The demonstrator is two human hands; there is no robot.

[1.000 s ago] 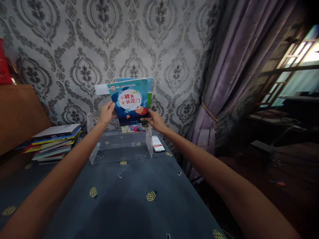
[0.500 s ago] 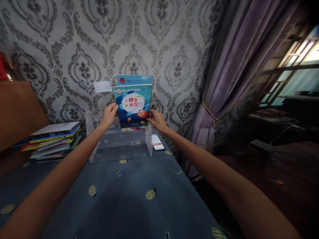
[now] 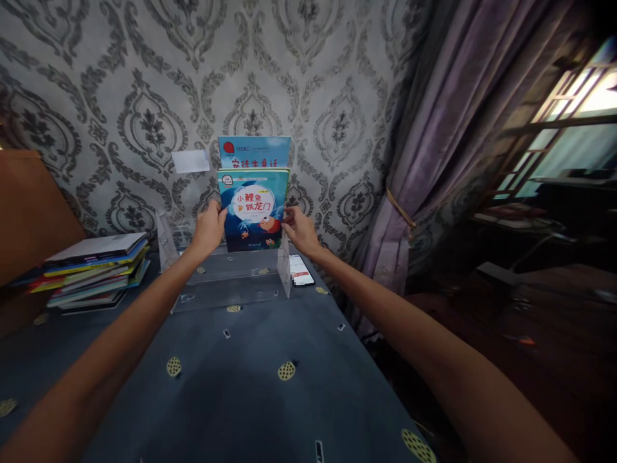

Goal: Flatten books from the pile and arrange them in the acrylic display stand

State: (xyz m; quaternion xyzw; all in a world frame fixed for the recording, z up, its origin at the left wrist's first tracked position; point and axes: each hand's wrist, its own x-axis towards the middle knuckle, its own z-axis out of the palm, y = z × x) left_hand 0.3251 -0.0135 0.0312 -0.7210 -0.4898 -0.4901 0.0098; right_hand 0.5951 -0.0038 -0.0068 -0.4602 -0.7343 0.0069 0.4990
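A blue book (image 3: 253,222) with a red fish on its cover stands upright between my two hands. My left hand (image 3: 210,226) grips its left edge, and my right hand (image 3: 299,230) pinches its right edge near the lower half. Behind it rises a lighter blue book (image 3: 254,152), only its upper part showing. Both are at a clear stepped rack (image 3: 226,292) on the dark patterned tablecloth. The bottom edge of the front book is at the rack's upper tier; whether it rests there is hard to tell.
A stack of books (image 3: 99,270) lies at the left beside a brown board (image 3: 36,215). A lit phone (image 3: 301,271) is right of the rack. A white label (image 3: 190,161) shows before the wallpaper. A purple curtain (image 3: 405,173) hangs at the right.
The front book sits slightly lower against the book behind, whose red title now shows above it. Both hands still hold it. The view has shifted a little.
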